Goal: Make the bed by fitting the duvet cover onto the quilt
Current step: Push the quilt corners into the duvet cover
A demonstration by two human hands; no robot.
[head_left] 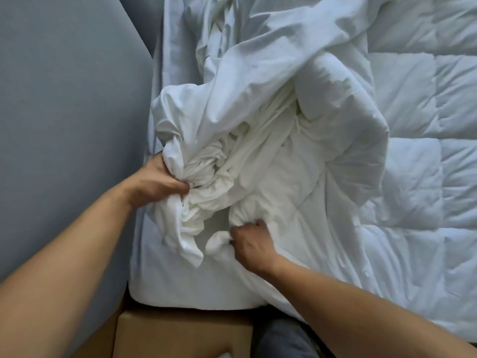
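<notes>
A white duvet cover lies bunched and crumpled over the left part of the bed. A white quilt with stitched squares spreads across the right side. My left hand grips a gathered wad of the duvet cover near the bed's left edge. My right hand pinches a corner of the quilt beside the bunched cover. The folds hide where the cover's opening lies.
A grey wall runs along the left side of the bed. The mattress corner in a white sheet sits just below my hands. A brown wooden bed frame shows at the bottom edge.
</notes>
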